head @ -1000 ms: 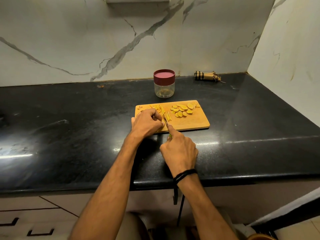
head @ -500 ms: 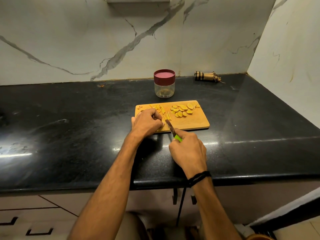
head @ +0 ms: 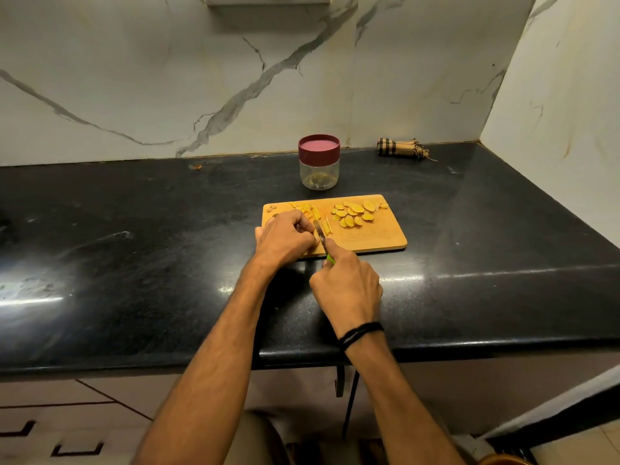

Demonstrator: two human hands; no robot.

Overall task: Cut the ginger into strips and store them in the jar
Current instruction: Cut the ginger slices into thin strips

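Note:
A wooden cutting board lies on the black counter. Round ginger slices are piled on its far right part, and thin ginger strips lie near its far left. My left hand is curled on the board's left side, fingertips pinching a ginger piece that is mostly hidden. My right hand grips a small knife with a green handle; its blade rests on the board right beside my left fingertips. A clear jar with a maroon lid stands closed behind the board.
A rolled checked cloth lies at the back right by the marble wall. The counter's front edge runs below my wrists, with drawers under it. A wall closes the right side.
My right hand pulled the knife back toward me and slightly right, then pushed it forward again so the blade is back beside my left fingertips. My left hand stayed put.

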